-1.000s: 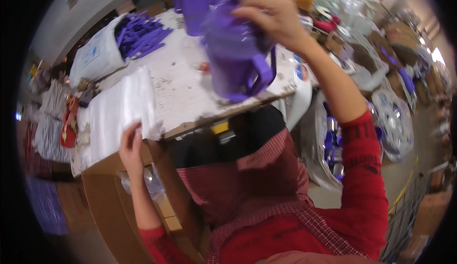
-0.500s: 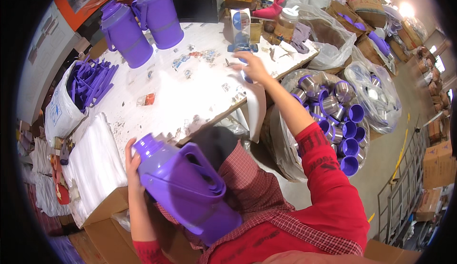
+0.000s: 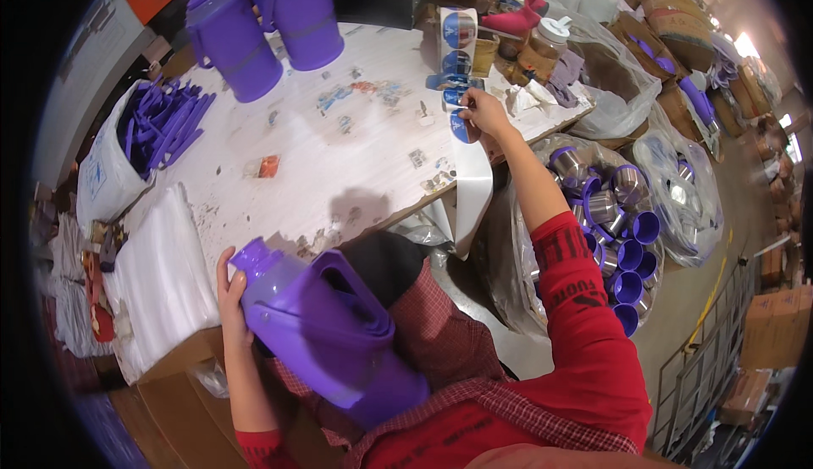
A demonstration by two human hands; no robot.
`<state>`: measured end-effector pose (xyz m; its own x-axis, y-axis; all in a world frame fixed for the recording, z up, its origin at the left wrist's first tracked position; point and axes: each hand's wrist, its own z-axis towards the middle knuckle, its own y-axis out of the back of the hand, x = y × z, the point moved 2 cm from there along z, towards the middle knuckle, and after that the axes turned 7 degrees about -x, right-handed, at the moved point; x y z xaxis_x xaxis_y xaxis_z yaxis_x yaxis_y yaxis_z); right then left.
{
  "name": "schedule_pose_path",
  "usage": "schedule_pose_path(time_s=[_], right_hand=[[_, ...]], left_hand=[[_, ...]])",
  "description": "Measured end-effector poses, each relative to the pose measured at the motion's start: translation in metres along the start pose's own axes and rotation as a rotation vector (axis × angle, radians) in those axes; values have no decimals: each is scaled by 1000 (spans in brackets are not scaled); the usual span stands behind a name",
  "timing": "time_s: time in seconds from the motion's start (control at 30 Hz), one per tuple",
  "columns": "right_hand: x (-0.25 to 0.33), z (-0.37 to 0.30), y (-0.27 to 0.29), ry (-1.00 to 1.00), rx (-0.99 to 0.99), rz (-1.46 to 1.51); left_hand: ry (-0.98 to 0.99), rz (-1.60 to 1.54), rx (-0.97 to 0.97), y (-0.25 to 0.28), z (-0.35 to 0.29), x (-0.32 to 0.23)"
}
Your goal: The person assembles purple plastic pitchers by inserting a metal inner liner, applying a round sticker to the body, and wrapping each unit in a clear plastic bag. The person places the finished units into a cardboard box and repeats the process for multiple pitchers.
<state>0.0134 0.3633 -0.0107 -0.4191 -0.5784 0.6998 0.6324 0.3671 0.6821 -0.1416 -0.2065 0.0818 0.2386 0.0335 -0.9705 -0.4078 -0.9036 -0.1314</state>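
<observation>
A purple thermos jug (image 3: 322, 325) leans across my lap, its open neck pointing up and left and its handle toward the right. My left hand (image 3: 232, 300) is wrapped round the side of its shoulder, just below the neck. Out over the table's right edge, my right hand (image 3: 486, 115) pinches at the rim of a round blue sticker (image 3: 463, 127). That sticker is on a white backing strip (image 3: 474, 183), which comes down from an upright sticker roll (image 3: 458, 41) and hangs off the table edge. How far the sticker is lifted I cannot tell.
Two purple jugs (image 3: 233, 41) stand at the back left of the white table (image 3: 309, 173). Beside them is a bag of purple handles (image 3: 165, 126). White sheets (image 3: 161, 274) lie at the left. Right of the table are bagged steel-and-purple cups (image 3: 627, 253); a lidded jar (image 3: 542, 50) stands behind.
My right hand has moved from above the strip down to the sticker, its spread fingers closing into a pinch. My left hand still holds the jug. The view has shifted slightly.
</observation>
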Motion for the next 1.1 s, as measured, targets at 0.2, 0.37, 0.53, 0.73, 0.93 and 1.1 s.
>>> schedule_pose_path(time_s=[0.2,0.37,0.53,0.73,0.93,1.1], right_hand=[[37,-47,16,445,-293,-349],[131,-211,43,-65,-134,138],[231,-387,38,-429,534,1339],[271,-444,0,-441,582,1180],[269,-447,-10,-141,418,723],[264,-446,-15,-130,403,724]], left_hand=[[48,219,-220,16,-8,8],[-439,160,-299,37,-89,9],[-205,229,214,15,-199,38],[-126,192,312,5,-254,48],[-116,346,173,11,-255,52],[-96,369,154,14,-254,61]])
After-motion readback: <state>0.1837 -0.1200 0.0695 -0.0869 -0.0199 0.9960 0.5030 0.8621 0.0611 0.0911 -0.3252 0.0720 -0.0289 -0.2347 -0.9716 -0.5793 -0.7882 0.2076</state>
